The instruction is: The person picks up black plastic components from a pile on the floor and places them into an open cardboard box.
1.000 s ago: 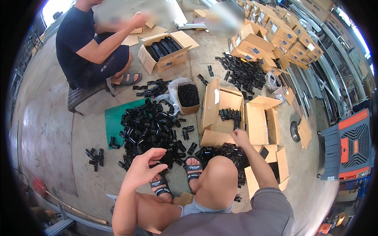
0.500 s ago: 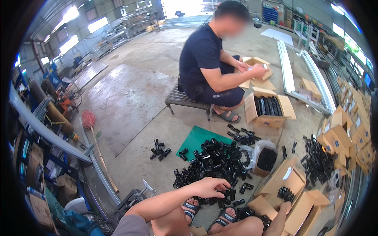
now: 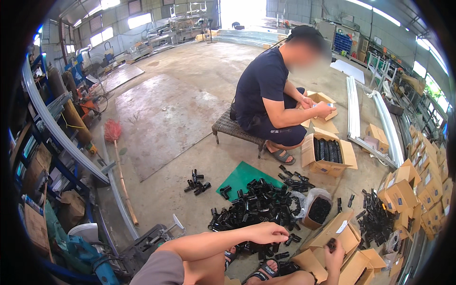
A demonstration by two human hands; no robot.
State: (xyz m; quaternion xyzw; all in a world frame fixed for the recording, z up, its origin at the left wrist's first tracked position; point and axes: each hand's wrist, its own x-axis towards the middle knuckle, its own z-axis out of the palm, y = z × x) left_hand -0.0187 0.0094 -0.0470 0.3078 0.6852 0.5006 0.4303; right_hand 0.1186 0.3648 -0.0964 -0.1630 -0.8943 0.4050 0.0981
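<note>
My left hand (image 3: 268,233) hangs loosely curved over the near edge of a heap of black plastic tube fittings (image 3: 259,206), its fingers a little apart and nothing visible in them. Lower right, my right hand (image 3: 335,256) is closed around a dark fitting (image 3: 331,244) at an open cardboard box (image 3: 346,232). The fitting's exact shape is mostly covered by the fingers. Part of the heap rests on a green sheet (image 3: 242,173).
Across from me a person (image 3: 266,85) sits on a woven stool (image 3: 230,124), handling a small item. A box of black parts (image 3: 327,151) stands beside them. Another black pile (image 3: 376,213) and stacked cartons (image 3: 430,190) are at right. A mop (image 3: 121,166) lies left.
My right hand has drawn back from the box, bringing up a dark fitting. My left hand has shifted slightly right. The whole view has tilted upward.
</note>
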